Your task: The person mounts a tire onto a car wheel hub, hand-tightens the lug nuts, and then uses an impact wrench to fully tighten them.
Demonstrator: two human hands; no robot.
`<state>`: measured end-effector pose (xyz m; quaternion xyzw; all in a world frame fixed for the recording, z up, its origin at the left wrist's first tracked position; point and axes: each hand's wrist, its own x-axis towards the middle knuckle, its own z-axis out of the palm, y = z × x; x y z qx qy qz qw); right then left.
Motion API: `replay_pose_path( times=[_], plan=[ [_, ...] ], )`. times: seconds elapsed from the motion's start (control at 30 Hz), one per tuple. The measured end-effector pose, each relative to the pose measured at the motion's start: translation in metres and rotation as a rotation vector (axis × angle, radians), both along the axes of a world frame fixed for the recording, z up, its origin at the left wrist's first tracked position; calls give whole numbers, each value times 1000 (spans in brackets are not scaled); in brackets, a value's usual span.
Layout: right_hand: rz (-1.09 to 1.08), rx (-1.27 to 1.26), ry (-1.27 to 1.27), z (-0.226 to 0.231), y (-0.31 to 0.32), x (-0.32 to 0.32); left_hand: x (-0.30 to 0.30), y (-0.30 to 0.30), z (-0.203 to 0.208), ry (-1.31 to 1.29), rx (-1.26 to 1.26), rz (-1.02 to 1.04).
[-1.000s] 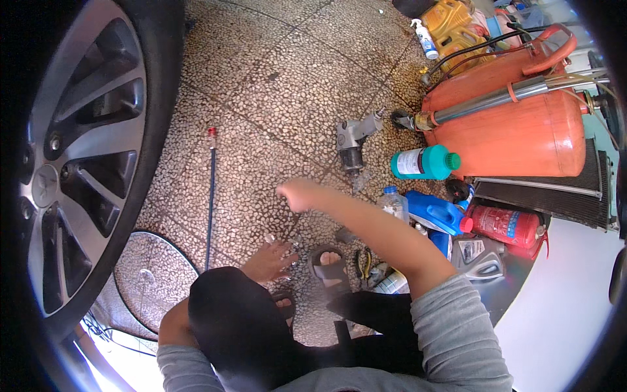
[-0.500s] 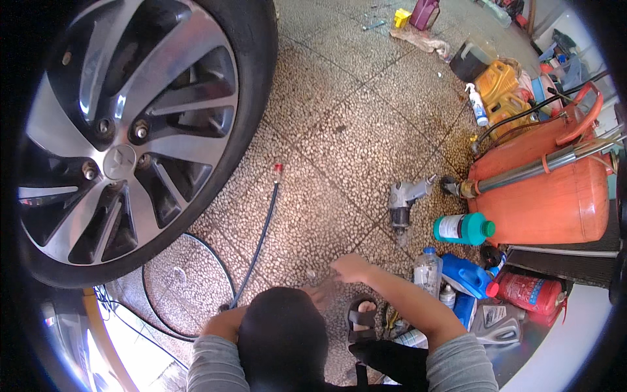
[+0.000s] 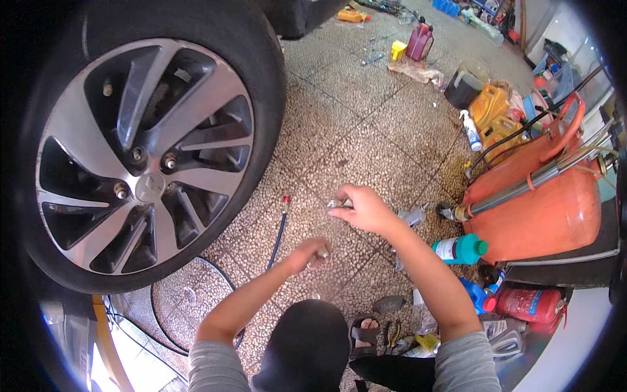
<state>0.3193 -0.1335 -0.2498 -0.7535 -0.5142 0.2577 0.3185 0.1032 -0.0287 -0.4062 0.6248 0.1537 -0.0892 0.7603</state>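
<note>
Wheel: a silver-and-black spoked wheel [image 3: 150,188] with a black tyre [image 3: 269,117] fills the left of the view; metal fasteners [image 3: 170,161] sit in recesses around its centre cap.
Right hand: the right hand [image 3: 359,206] is to the right of the wheel, roughly level with its centre and apart from it; the fingers and thumb pinch a small metal piece [image 3: 333,204], whose exact shape is too small to tell.
Left hand: the left hand [image 3: 308,253] is nearer the wheel's lower right side, also apart from it; its fingers curl closed around small metal pieces [image 3: 320,257], their number unclear.
Hose: a black hose [image 3: 277,238] with a red end [image 3: 286,199] lies on the floor [image 3: 320,153] just right of the wheel, its loop running below the tyre.
Power tool: a grey power tool [image 3: 413,215] lies further right of the wheel, partly hidden by the right forearm.
Bottles: a teal bottle [image 3: 460,249] and a blue jug [image 3: 477,297] are well to the right of the wheel, below the level of its centre.
Tank: an orange tank [image 3: 532,209] is on the far right, well apart from the wheel.
Extinguisher: a red fire extinguisher [image 3: 526,306] lies to the far lower right of the wheel.
Pliers: yellow-and-black pliers [image 3: 392,333] lie lower right of the wheel.
</note>
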Motion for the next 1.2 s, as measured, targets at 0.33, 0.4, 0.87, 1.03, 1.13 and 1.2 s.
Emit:
replay_pose_path(
  times=[0.33,0.4,0.87,1.03,1.13,1.2],
  plan=[
    [524,103,-286,104,67,-61,-36,43,185,-202,-264,480],
    [537,156,-190,118,70,-72,-51,43,213,-189,-149,471],
    [504,162,1301,89,106,-141,-109,30,348,99,241,923],
    [535,213,870,122,109,-152,-130,34,356,191,438,955],
    [484,205,757,130,98,-164,-143,31,344,217,609,896],
    [459,209,639,125,96,-177,-153,30,333,235,742,859]
  ],
)
